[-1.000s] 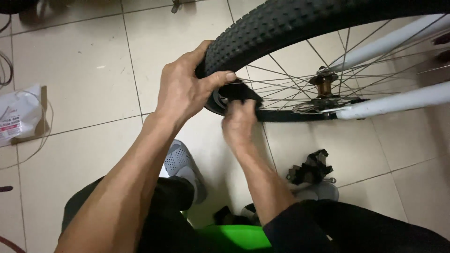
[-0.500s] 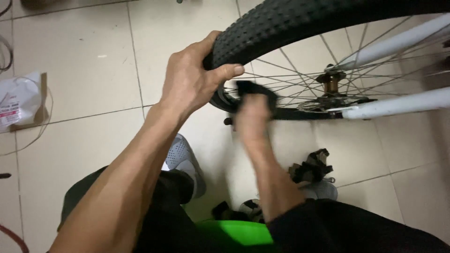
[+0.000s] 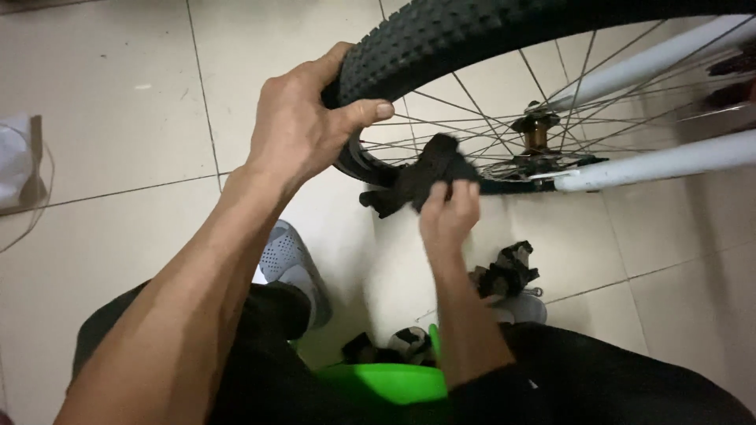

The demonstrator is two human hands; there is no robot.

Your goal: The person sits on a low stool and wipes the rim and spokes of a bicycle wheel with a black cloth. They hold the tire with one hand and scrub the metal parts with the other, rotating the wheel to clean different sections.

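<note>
The knobby tyre point(image 3: 472, 31) runs out of the picture at the top and right edges, so most of the wheel stays unseen. The left hand point(image 3: 303, 126) covers the stretch of tyre it grips, and its fingers vanish behind the tread. The black rag point(image 3: 425, 177) is motion-blurred, as is the right hand point(image 3: 449, 216) on it; how the fingers pinch it cannot be told. The white frame tubes point(image 3: 669, 161) are cut by the right edge. The green tub point(image 3: 382, 382) lies partly hidden behind the legs.

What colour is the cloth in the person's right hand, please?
Black; the cloth shows best in the head view, against the wheel's spokes.
</note>
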